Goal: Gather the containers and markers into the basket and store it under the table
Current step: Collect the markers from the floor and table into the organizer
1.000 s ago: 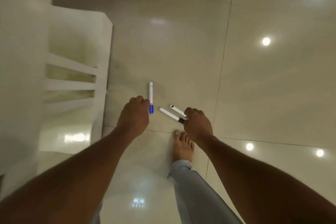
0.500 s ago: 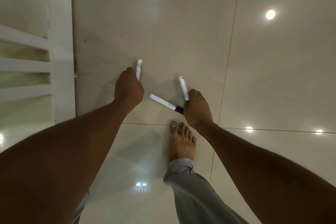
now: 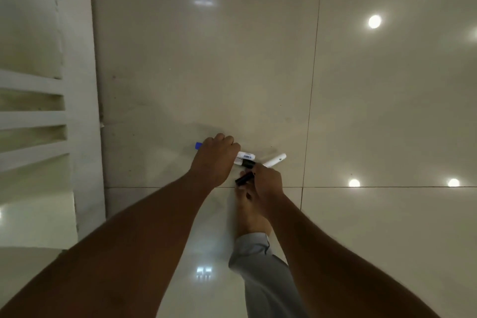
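Observation:
My left hand (image 3: 216, 159) is closed around a white marker with a blue cap (image 3: 198, 145), held sideways just above the tiled floor. Its white end (image 3: 246, 155) sticks out to the right of the fist. A second marker with a black cap (image 3: 248, 163) lies right under that end, against my left fingers. Touching it from the right, my right hand (image 3: 268, 183) grips a third white marker (image 3: 276, 159), whose black cap (image 3: 244, 179) points down and left. No basket or containers are in view.
A white slatted furniture frame (image 3: 80, 90) stands along the left side. My bare foot (image 3: 251, 217) and grey trouser leg (image 3: 268, 279) are just below the hands. Glossy beige floor tiles (image 3: 232, 72) with light reflections fill the remaining view.
Both hands rose from the floor with their markers and came together. The blue-capped marker turned sideways. The black-capped marker that lay between the hands is now at my left fingers.

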